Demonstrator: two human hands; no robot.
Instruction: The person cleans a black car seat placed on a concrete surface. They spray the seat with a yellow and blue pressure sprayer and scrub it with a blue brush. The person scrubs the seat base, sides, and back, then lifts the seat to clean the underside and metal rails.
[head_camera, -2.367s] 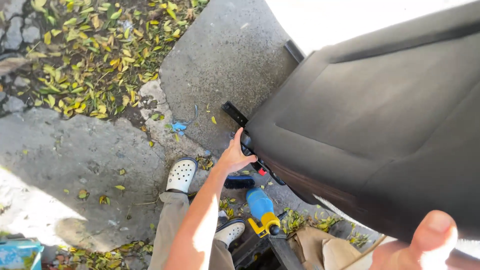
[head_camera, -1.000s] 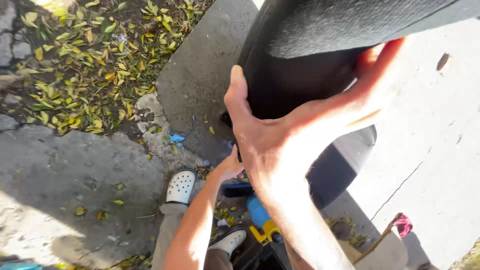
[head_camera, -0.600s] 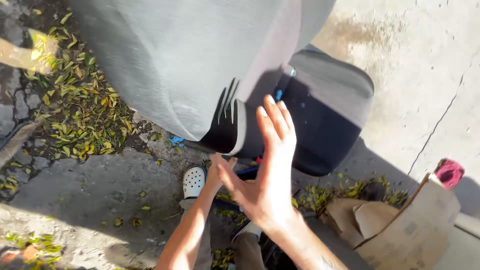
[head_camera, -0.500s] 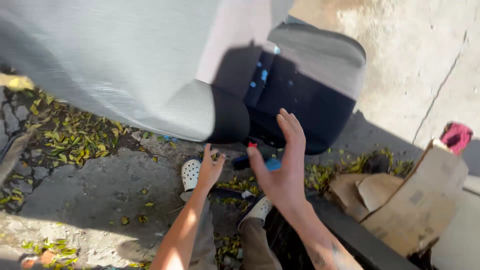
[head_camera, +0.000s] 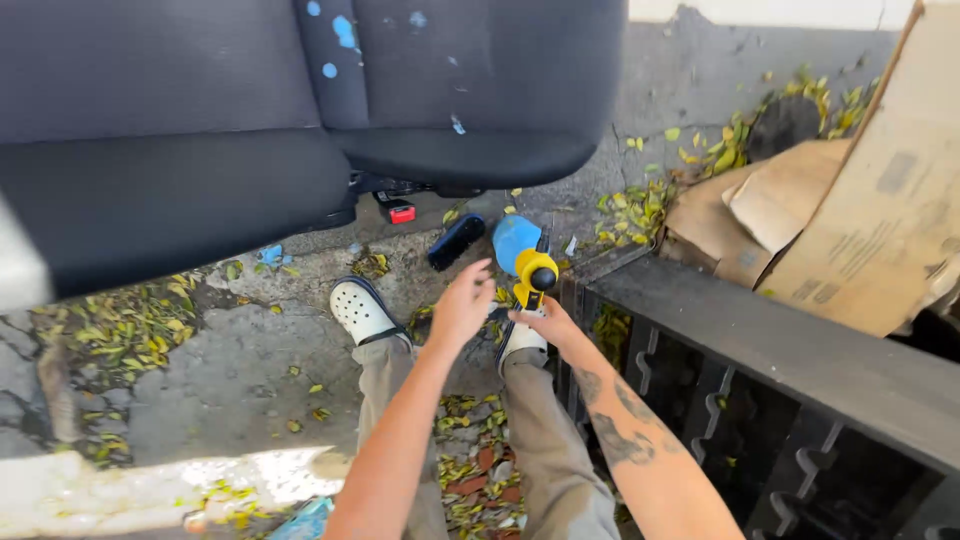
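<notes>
A dark fabric car seat (head_camera: 200, 120) with blue paint spots lies on the concrete ahead of my feet. My left hand (head_camera: 462, 305) hovers empty with fingers apart, above my legs and just short of a blue sprayer with a yellow head (head_camera: 525, 255) that lies on the ground. My right hand (head_camera: 545, 322) reaches toward the same sprayer, its fingertips right at the yellow head, not closed around it. A black brush (head_camera: 455, 240) lies beside the sprayer, and a red seat-belt buckle (head_camera: 400, 212) sticks out under the seat.
I wear white clogs (head_camera: 360, 310). Flattened cardboard (head_camera: 850, 200) leans at the right over a black slotted plastic frame (head_camera: 800, 390). Yellow-green leaves (head_camera: 120, 330) litter the cracked concrete on the left and around my feet.
The seat was tipped over and let go; it now lies flat ahead of me. Both hands came off it and dropped toward the sprayer by my feet.
</notes>
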